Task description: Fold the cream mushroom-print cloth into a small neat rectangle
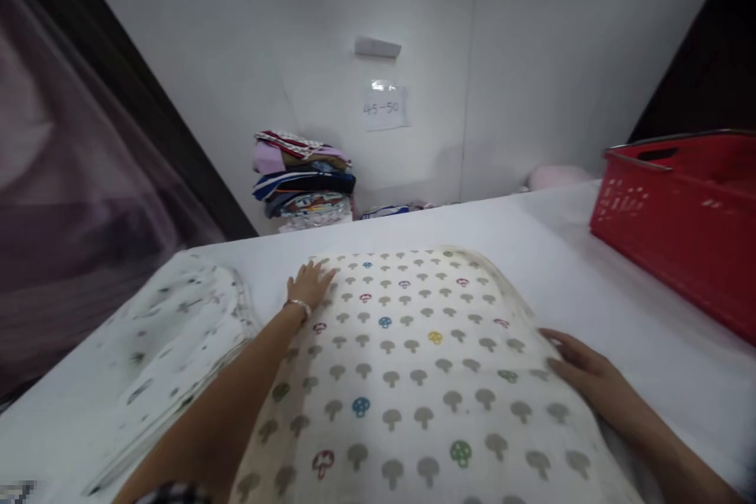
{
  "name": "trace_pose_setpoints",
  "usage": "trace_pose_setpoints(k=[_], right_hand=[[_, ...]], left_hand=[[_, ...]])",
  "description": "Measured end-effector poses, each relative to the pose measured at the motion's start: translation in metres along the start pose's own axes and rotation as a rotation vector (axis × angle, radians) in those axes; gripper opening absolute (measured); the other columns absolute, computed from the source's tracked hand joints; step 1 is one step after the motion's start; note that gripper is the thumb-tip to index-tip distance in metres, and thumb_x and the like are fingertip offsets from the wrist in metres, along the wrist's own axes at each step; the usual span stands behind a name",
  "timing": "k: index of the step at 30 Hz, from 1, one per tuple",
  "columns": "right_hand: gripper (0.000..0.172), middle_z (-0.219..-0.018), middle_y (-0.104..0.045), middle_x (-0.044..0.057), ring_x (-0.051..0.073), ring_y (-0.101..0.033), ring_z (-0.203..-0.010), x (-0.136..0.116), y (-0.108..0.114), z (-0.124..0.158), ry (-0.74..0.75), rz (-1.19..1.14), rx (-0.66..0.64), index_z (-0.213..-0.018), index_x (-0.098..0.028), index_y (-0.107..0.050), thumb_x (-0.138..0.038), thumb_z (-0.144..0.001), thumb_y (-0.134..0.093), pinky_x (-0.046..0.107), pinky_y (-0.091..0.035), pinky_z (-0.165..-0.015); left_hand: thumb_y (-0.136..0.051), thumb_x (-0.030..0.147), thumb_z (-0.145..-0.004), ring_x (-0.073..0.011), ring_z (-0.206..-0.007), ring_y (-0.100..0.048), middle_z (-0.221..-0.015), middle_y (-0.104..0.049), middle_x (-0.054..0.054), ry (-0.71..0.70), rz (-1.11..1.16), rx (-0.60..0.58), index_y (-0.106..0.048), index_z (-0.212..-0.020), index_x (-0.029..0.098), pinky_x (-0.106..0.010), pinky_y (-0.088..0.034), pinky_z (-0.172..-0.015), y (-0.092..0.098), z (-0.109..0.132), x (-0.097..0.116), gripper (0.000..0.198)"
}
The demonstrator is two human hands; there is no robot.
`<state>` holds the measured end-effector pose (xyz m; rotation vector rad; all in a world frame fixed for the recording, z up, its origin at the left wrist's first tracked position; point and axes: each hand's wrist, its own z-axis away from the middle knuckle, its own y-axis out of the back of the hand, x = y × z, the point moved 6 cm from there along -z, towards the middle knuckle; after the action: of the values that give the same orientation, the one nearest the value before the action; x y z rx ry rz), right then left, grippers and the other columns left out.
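Mushroom-print cloth (413, 378) lies nearest the camera, spread flat on the white desk (591, 268) and running off the lower edge of the view. Left hand (310, 285) rests on the cloth's far left corner, palm down, fingers spread and flat, gripping nothing; a bracelet (298, 305) sits at the wrist. Right hand (582, 374) lies open on the cloth's right edge, fingers extended along the fabric, with no pinch visible. A second patterned cloth (171, 339), white with small dark marks, lies just beside the left forearm on the desk. A red basket (679, 220) stands at the right side of the desk, well apart from the hands. Behind the desk a stack of folded garments (304, 181) sits against the wall, under a paper label (383, 106) that appears to read 45-50, though the writing is faint.
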<state>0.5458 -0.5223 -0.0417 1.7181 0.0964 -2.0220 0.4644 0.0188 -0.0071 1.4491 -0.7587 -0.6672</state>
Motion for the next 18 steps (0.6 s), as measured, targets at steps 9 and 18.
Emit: trace_pose_setpoints(k=[9, 18], right_hand=[[0.06, -0.086, -0.062, 0.004, 0.02, -0.059, -0.076, -0.009, -0.008, 0.003, 0.054, -0.104, 0.048, -0.119, -0.016, -0.052, -0.043, -0.067, -0.065, 0.032, -0.048, -0.069], [0.066, -0.098, -0.06, 0.003, 0.02, -0.059, -0.085, 0.002, -0.013, 0.002, 0.094, -0.024, 0.022, -0.134, -0.023, -0.041, -0.034, -0.072, -0.061, 0.032, -0.047, -0.075]], left_hand=[[-0.036, 0.042, -0.087, -0.0211, -0.122, -0.045, -0.131, -0.052, -0.007, -0.592, 0.255, -0.043, -0.049, -0.126, 0.017, -0.036, -0.034, -0.106, 0.012, 0.059, 0.194, 0.047], [-0.041, 0.03, -0.086, -0.0199, -0.131, -0.032, -0.14, -0.043, -0.004, -0.894, 0.189, -0.237, -0.043, -0.13, 0.023, -0.037, -0.032, -0.107, -0.027, 0.065, 0.378, 0.044]])
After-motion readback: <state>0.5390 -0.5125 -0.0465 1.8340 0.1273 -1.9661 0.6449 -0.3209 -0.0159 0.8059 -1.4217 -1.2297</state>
